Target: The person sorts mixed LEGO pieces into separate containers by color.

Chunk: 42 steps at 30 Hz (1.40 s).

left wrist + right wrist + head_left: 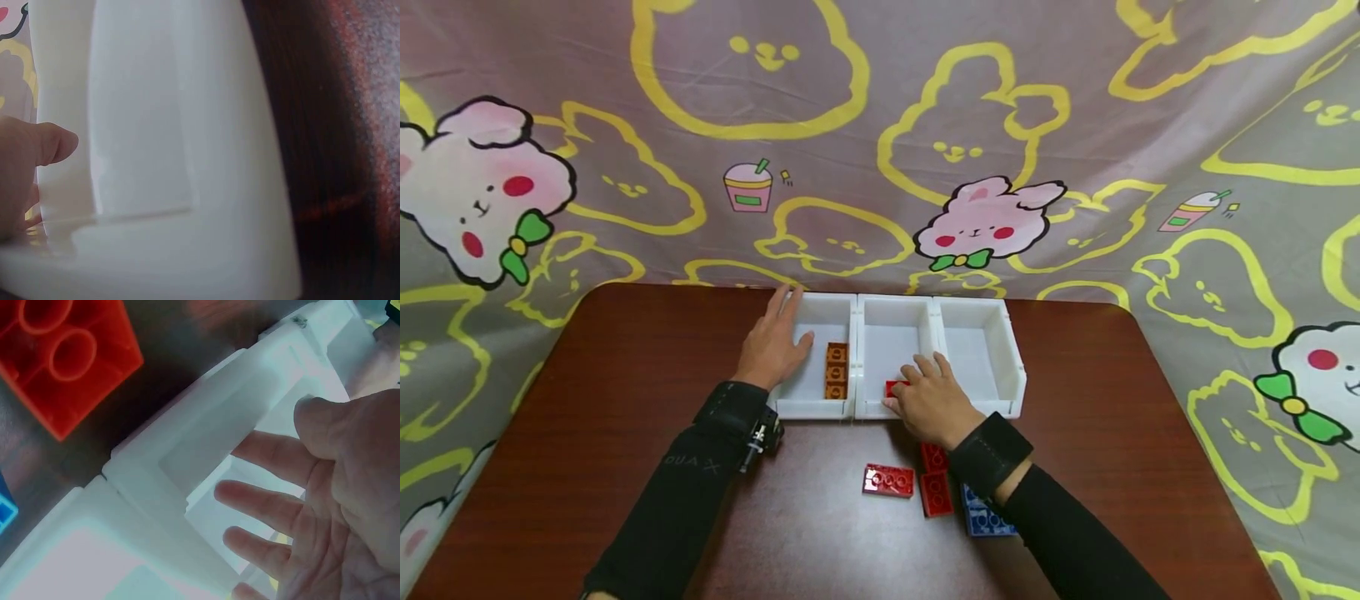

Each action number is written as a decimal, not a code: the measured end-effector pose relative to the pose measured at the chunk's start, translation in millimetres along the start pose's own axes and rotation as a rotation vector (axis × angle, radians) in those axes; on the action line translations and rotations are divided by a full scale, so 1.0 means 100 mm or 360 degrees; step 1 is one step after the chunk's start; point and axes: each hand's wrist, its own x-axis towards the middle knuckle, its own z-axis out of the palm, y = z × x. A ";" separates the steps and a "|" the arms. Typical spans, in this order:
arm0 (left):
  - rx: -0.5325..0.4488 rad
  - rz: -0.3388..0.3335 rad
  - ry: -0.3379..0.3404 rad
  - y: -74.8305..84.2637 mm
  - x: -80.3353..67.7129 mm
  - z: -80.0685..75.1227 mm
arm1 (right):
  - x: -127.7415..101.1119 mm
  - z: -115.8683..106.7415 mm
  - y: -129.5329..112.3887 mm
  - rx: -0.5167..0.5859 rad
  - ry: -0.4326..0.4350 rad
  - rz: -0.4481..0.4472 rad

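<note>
At the centre of the head view, three white bins sit side by side on a dark brown counter (625,375): a left bin (820,317), a middle bin (895,321) and a right bin (981,325). The left hand (775,342) lies flat on the left bin's left wall, fingers straight and relaxed, holding nothing. An orange brick (837,371) lies inside that bin, along its right wall.

The right hand (928,400) reaches over the middle bin's front rim, fingers spread and only slightly bent. A small red brick (895,387) lies in the bin's lower left corner, just beside the fingertips; whether they touch it I cannot tell. In the right wrist view the palm is open, fingers apart, with nothing in it.

Below the bins, toward lower centre, two red bricks (889,481) (936,492) and a blue brick (985,517) lie on the counter, close together.
</note>
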 end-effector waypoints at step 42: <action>0.0004 0.0011 0.0001 -0.01 0.00 0.00 | 0.46 0.22 0.23 -0.0155 0.0195 -0.0137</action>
